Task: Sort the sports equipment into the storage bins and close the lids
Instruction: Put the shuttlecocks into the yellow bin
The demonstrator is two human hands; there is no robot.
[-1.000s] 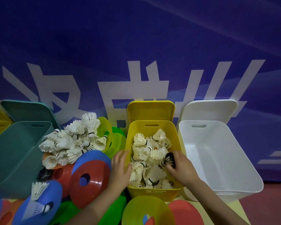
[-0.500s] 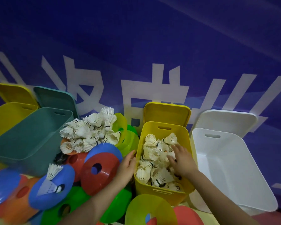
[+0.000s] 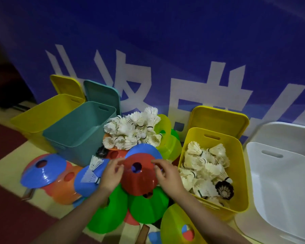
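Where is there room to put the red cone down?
The teal bin and the white bin both look bare inside. The middle pile of cones, around the red cone, is crowded, and the yellow bin beside it holds many shuttlecocks.

both hands (image 3: 111,175) (image 3: 167,176) forward, side by side, fingers loosely curled

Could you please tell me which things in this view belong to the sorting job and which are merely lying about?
Part of the job:
- red cone, between left hand and right hand
- shuttlecock pile
- yellow bin holding shuttlecocks
- teal bin
- white bin
- green cones

Just there:
- blue banner
- brown object, unidentifiable
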